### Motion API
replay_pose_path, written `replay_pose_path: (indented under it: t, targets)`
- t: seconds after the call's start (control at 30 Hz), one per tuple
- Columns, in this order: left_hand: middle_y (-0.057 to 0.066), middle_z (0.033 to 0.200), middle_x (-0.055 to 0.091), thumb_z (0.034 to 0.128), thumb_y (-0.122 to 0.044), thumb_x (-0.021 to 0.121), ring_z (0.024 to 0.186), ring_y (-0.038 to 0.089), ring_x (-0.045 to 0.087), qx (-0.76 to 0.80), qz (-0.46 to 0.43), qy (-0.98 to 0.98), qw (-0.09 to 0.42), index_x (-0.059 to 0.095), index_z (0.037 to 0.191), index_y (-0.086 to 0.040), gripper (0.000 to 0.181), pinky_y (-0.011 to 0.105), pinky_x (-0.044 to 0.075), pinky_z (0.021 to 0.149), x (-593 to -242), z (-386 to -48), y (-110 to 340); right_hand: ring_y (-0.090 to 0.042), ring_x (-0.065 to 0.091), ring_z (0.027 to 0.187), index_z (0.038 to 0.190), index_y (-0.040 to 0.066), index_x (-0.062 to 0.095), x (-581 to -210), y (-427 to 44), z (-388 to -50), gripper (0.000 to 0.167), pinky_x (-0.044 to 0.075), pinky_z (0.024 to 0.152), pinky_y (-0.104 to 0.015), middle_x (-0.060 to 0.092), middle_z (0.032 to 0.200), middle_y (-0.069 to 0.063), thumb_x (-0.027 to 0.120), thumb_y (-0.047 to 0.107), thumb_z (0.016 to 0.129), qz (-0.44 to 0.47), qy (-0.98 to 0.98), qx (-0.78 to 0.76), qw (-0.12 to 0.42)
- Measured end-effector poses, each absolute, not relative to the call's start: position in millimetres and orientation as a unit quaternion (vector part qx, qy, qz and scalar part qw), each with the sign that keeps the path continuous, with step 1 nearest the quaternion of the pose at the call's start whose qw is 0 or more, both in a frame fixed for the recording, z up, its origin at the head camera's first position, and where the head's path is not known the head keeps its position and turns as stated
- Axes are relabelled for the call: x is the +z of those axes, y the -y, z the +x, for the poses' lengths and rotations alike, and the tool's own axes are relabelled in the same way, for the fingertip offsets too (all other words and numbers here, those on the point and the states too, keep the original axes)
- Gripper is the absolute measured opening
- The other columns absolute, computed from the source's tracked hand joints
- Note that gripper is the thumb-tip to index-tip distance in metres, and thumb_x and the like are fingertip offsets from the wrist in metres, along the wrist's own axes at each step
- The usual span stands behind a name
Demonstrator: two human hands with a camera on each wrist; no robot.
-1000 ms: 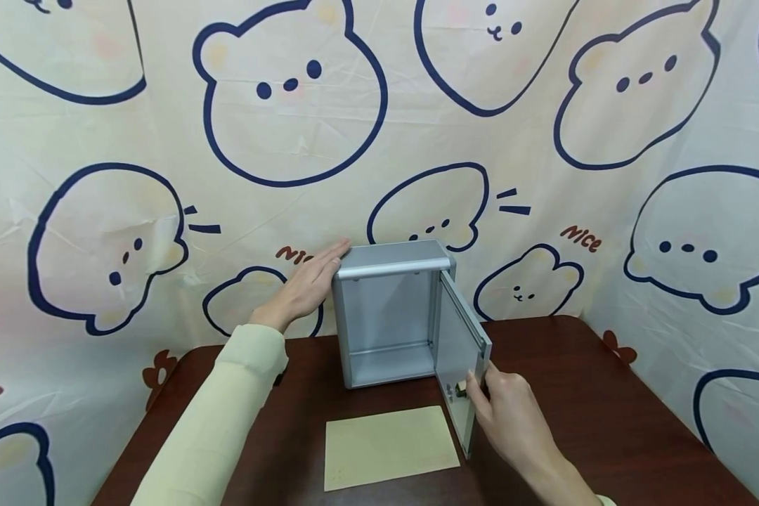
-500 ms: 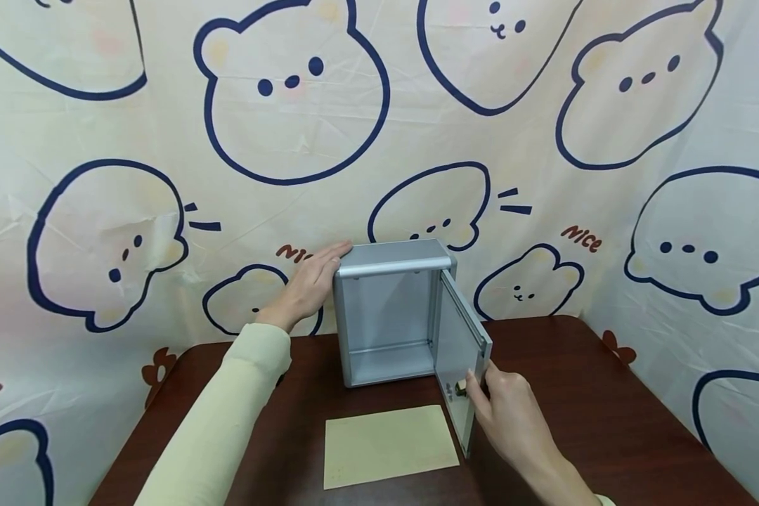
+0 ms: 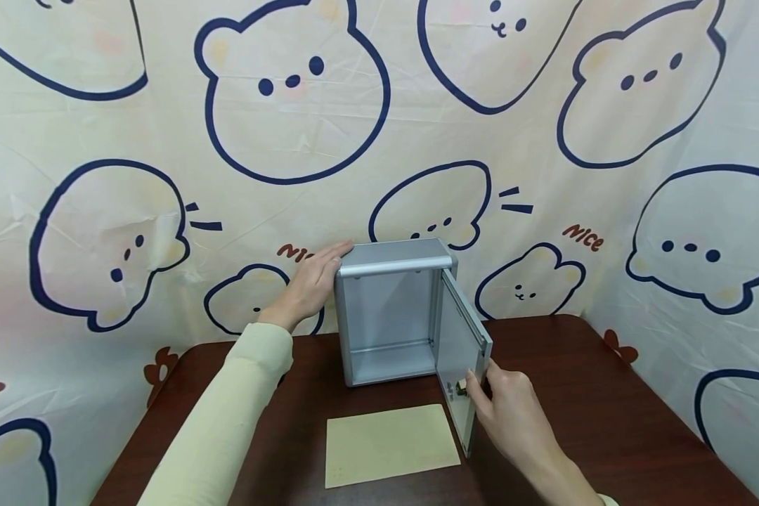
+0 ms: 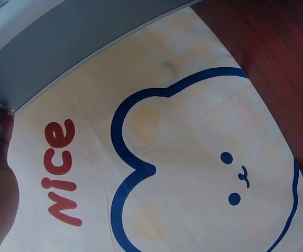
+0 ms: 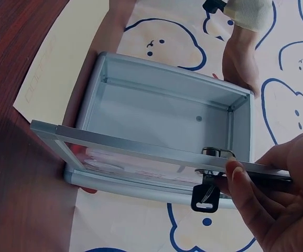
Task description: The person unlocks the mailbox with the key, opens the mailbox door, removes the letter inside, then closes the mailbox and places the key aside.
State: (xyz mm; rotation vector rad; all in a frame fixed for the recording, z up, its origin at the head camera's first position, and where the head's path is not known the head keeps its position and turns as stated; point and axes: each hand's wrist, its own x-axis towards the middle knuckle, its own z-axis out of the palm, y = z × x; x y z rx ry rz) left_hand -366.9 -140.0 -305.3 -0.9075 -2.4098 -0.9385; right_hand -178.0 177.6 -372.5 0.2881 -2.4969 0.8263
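A grey metal box stands upright on the table, its hinged door swung out toward me on the right. Inside it I see bare grey walls. My left hand rests with straight fingers against the box's upper left edge; in the left wrist view its fingertips touch the grey side. My right hand pinches the door's free edge between thumb and fingers. Beside that thumb, in the right wrist view, a lock sits on the door, and a black-headed key hangs from it.
A pale yellow envelope lies flat on the dark wooden table, in front of the box and close to the door's lower corner. Behind and beside the table hangs a cloth printed with cartoon bears.
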Motion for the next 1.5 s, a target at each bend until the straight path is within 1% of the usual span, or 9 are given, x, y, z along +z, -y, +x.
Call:
replay_pose_path:
  t: [0.37, 0.67, 0.73, 0.87, 0.97, 1.07, 1.27, 1.4, 1.5]
  targets:
    - [0.007, 0.161, 0.042, 0.1106, -0.026, 0.023, 0.151, 0.024, 0.034, -0.332, -0.318, 0.864, 0.207, 0.047, 0.153, -0.006, 0.052, 0.046, 0.027, 0.123, -305, -365, 138, 0.0, 0.032, 0.045, 0.097, -0.001, 0.073, -368, -177, -176, 0.009, 0.031, 0.039, -0.021, 0.042, 0.054, 0.01, 0.071, 0.008, 0.095, 0.101, 0.92, 0.297, 0.236]
    - [0.009, 0.16, 0.043, 0.1108, -0.025, 0.023, 0.151, 0.023, 0.034, -0.337, -0.32, 0.86, 0.211, 0.047, 0.153, -0.006, 0.052, 0.046, 0.027, 0.123, -306, -366, 137, -0.001, 0.04, 0.052, 0.093, 0.01, 0.073, -360, -185, -167, 0.004, 0.038, 0.045, -0.021, 0.045, 0.057, 0.013, 0.071, 0.012, 0.096, 0.126, 0.917, 0.293, 0.24]
    - [0.009, 0.16, 0.043, 0.1108, -0.025, 0.023, 0.151, 0.023, 0.034, -0.337, -0.321, 0.86, 0.211, 0.047, 0.153, -0.006, 0.052, 0.046, 0.027, 0.123, -306, -366, 137, -0.001, 0.046, 0.056, 0.094, 0.013, 0.073, -357, -188, -165, 0.003, 0.043, 0.049, -0.021, 0.055, 0.063, 0.013, 0.072, 0.014, 0.096, 0.135, 0.916, 0.288, 0.244]
    - [0.009, 0.16, 0.042, 0.1107, -0.026, 0.023, 0.151, 0.024, 0.034, -0.336, -0.32, 0.861, 0.21, 0.047, 0.153, -0.006, 0.052, 0.046, 0.027, 0.123, -305, -365, 137, -0.001, 0.063, 0.075, 0.103, 0.015, 0.075, -354, -196, -160, 0.007, 0.057, 0.066, -0.026, 0.072, 0.09, 0.011, 0.07, 0.018, 0.098, 0.158, 0.915, 0.271, 0.253]
    - [0.01, 0.16, 0.042, 0.1106, -0.026, 0.024, 0.151, 0.025, 0.034, -0.333, -0.321, 0.861, 0.211, 0.047, 0.153, -0.005, 0.053, 0.047, 0.027, 0.123, -306, -365, 137, -0.007, 0.07, 0.09, 0.109, 0.013, 0.075, -353, -202, -157, 0.013, 0.061, 0.077, -0.034, 0.075, 0.103, 0.007, 0.068, 0.019, 0.1, 0.169, 0.913, 0.263, 0.263]
    - [0.011, 0.16, 0.042, 0.1106, -0.025, 0.023, 0.151, 0.026, 0.034, -0.332, -0.32, 0.862, 0.211, 0.047, 0.153, -0.005, 0.053, 0.048, 0.027, 0.123, -306, -365, 137, -0.011, 0.072, 0.095, 0.112, 0.011, 0.075, -353, -208, -157, 0.016, 0.061, 0.08, -0.04, 0.075, 0.106, 0.005, 0.066, 0.019, 0.101, 0.175, 0.909, 0.26, 0.276]
    - [0.01, 0.161, 0.042, 0.1108, -0.026, 0.023, 0.151, 0.026, 0.034, -0.331, -0.319, 0.862, 0.211, 0.046, 0.154, -0.005, 0.053, 0.048, 0.027, 0.123, -306, -364, 137, -0.008, 0.069, 0.091, 0.113, 0.011, 0.074, -357, -219, -163, 0.016, 0.061, 0.077, -0.039, 0.074, 0.105, 0.007, 0.063, 0.017, 0.102, 0.184, 0.901, 0.261, 0.294]
    - [0.01, 0.161, 0.042, 0.1108, -0.026, 0.023, 0.151, 0.025, 0.034, -0.333, -0.319, 0.861, 0.212, 0.046, 0.153, -0.006, 0.053, 0.048, 0.027, 0.123, -306, -365, 137, -0.002, 0.063, 0.079, 0.114, 0.012, 0.073, -363, -224, -169, 0.017, 0.058, 0.069, -0.031, 0.073, 0.103, 0.005, 0.061, 0.015, 0.104, 0.191, 0.899, 0.281, 0.275]
    - [0.01, 0.161, 0.042, 0.1109, -0.026, 0.022, 0.151, 0.024, 0.034, -0.336, -0.32, 0.861, 0.21, 0.046, 0.153, -0.006, 0.053, 0.047, 0.027, 0.123, -307, -366, 137, -0.002, 0.062, 0.077, 0.115, 0.013, 0.072, -370, -229, -174, 0.017, 0.056, 0.066, -0.027, 0.072, 0.103, 0.006, 0.06, 0.015, 0.104, 0.197, 0.899, 0.3, 0.25]
